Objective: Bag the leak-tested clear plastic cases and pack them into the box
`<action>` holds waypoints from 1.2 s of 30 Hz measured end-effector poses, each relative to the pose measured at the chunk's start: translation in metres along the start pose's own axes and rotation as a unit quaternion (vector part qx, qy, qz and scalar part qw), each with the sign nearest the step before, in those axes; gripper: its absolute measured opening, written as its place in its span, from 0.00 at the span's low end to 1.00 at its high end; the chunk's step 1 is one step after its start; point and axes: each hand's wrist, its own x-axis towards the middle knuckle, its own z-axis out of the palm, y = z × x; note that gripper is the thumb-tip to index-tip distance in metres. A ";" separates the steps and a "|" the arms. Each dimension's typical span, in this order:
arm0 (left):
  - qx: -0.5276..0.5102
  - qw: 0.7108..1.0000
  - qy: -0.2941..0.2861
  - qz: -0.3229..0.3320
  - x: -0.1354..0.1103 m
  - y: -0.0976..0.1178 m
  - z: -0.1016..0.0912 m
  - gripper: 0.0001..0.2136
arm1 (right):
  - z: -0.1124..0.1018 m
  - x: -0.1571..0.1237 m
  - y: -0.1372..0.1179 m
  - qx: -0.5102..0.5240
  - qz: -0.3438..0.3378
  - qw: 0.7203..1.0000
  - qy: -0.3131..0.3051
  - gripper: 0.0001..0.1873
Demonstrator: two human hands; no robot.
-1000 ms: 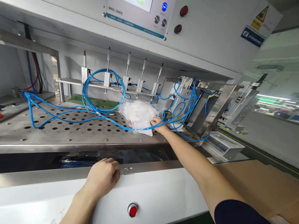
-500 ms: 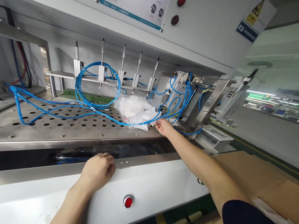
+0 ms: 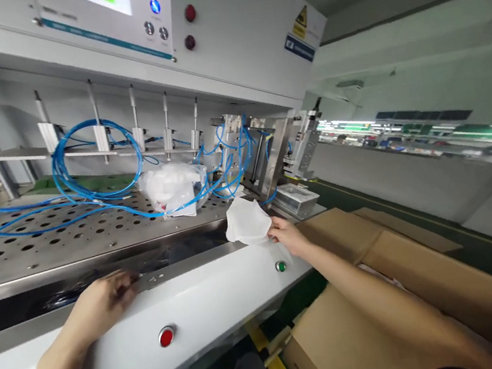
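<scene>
Right hand [image 3: 286, 235] fingers pinch a limp, light-seeming white fabric piece [image 3: 247, 222] at its edge, the best hold; left hand [image 3: 101, 296] fingers rest loosely curled on the steel lip [image 3: 183, 261].

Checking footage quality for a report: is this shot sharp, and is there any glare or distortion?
In the head view, the wide lens bends and tilts the scene, so the steel plate slants; the far lights are blown out; the left hand looks slightly soft, while the blue tubing stays fairly sharp.
</scene>
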 end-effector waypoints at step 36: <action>-0.050 0.985 0.142 0.085 0.104 0.200 0.142 0.46 | 0.046 -0.106 0.015 -0.071 -0.006 0.983 -0.171 0.44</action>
